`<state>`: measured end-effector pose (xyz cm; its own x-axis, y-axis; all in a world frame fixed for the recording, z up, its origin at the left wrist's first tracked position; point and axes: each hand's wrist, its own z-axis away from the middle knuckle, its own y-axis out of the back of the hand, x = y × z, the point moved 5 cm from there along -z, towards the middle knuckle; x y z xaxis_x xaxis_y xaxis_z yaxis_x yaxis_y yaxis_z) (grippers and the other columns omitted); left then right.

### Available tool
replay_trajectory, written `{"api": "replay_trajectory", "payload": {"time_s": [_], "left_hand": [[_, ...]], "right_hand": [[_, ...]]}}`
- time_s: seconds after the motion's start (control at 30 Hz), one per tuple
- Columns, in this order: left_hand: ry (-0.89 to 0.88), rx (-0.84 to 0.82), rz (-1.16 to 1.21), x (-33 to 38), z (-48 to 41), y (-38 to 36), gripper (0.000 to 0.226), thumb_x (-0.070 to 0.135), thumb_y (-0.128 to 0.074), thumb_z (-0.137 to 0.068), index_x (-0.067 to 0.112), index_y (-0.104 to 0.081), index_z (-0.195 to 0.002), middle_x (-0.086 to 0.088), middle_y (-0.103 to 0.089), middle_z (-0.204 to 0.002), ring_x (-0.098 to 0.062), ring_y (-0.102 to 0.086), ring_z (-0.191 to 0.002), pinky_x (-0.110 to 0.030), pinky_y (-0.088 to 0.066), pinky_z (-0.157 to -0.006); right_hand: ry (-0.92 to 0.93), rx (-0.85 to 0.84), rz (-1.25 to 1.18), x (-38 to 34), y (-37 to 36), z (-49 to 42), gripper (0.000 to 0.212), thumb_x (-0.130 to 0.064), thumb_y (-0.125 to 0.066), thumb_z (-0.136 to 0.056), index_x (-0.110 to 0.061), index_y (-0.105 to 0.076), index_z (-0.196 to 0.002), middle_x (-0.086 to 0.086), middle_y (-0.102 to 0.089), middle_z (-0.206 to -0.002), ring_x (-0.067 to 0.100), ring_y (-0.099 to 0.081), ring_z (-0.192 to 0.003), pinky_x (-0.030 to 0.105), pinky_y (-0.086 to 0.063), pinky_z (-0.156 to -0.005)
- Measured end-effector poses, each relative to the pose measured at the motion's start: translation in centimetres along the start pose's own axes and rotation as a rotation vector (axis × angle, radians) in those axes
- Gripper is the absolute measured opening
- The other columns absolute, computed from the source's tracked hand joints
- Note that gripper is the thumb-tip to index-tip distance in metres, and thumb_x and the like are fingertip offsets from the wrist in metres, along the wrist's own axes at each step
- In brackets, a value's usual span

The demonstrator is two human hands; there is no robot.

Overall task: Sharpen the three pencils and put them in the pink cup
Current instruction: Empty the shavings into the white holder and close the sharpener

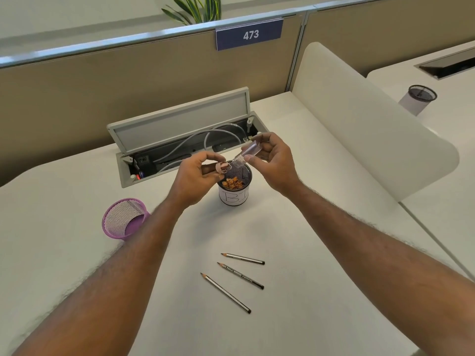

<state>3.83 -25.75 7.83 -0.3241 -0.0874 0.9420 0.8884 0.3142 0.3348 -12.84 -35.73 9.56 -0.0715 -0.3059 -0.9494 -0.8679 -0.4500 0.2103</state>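
Seemingly emptying shavings into the bin, the right hand grips the clear case, the left hand pinches its pink cap; next, the pencils likely go in the pink cup

Position: over the desk, at its near edge.
Facing: forward and down, toward the partition behind.
Nearness: close above.

Sign "473" on partition | plant behind | cable tray, lid raised | mesh cup on neighbouring desk
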Motion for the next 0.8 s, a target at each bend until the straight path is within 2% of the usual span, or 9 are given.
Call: {"api": "replay_trajectory", "payload": {"time_s": [0.13, 0.33, 0.53, 0.63, 0.8], "left_hand": [[-0.025, 0.005, -0.003, 0.3, 0.4, -0.1, 0.035, -0.009, -0.068, -0.082, 0.011, -0.064, -0.111, 0.007, -0.067, -0.106, 0.007, -0.067, -0.093, -0.014, -0.054, -0.072], [-0.053, 0.056, 0.047, 0.6, 1.6, 0.6, 0.036, -0.008, -0.069, -0.082, 0.012, -0.063, -0.113, -0.003, -0.069, -0.113, -0.006, -0.069, -0.101, -0.020, -0.056, -0.080], [-0.122, 0.072, 0.065, 0.6, 3.7, 1.5, 0.042, -0.008, -0.071, -0.080, 0.014, -0.063, -0.114, 0.003, -0.069, -0.111, -0.010, -0.070, -0.102, -0.023, -0.056, -0.082], [-0.130, 0.080, 0.051, 0.4, 4.7, 2.0, 0.043, -0.006, -0.073, -0.079, 0.016, -0.064, -0.115, 0.004, -0.069, -0.113, -0.011, -0.069, -0.103, -0.028, -0.057, -0.086], [-0.149, 0.108, 0.033, 0.3, 6.4, 3.1, 0.042, -0.003, -0.074, -0.079, 0.015, -0.065, -0.116, 0.011, -0.069, -0.111, -0.009, -0.069, -0.103, -0.025, -0.056, -0.086]], "right_hand": [[-0.018, 0.011, -0.080, -0.3, 0.0, 0.3, 0.038, -0.003, -0.073, -0.081, -0.009, -0.054, -0.113, 0.006, -0.073, -0.102, 0.017, -0.072, -0.095, 0.030, -0.058, -0.084], [-0.038, 0.020, -0.195, -1.5, -0.6, 1.2, 0.036, 0.001, -0.071, -0.082, -0.007, -0.053, -0.112, 0.002, -0.072, -0.100, 0.016, -0.072, -0.094, 0.022, -0.056, -0.078], [-0.029, -0.059, -0.223, -3.0, -2.3, 2.6, 0.036, 0.001, -0.070, -0.082, -0.020, -0.054, -0.107, -0.004, -0.071, -0.100, 0.011, -0.071, -0.095, 0.019, -0.055, -0.075], [-0.041, -0.087, -0.225, -3.1, -3.1, 3.2, 0.036, 0.000, -0.070, -0.083, -0.015, -0.053, -0.111, 0.004, -0.071, -0.104, 0.014, -0.071, -0.097, 0.021, -0.056, -0.079], [-0.030, -0.127, -0.226, -3.8, -4.4, 3.9, 0.036, 0.001, -0.070, -0.082, -0.008, -0.052, -0.112, 0.006, -0.071, -0.104, 0.017, -0.071, -0.095, 0.025, -0.057, -0.079]]}}
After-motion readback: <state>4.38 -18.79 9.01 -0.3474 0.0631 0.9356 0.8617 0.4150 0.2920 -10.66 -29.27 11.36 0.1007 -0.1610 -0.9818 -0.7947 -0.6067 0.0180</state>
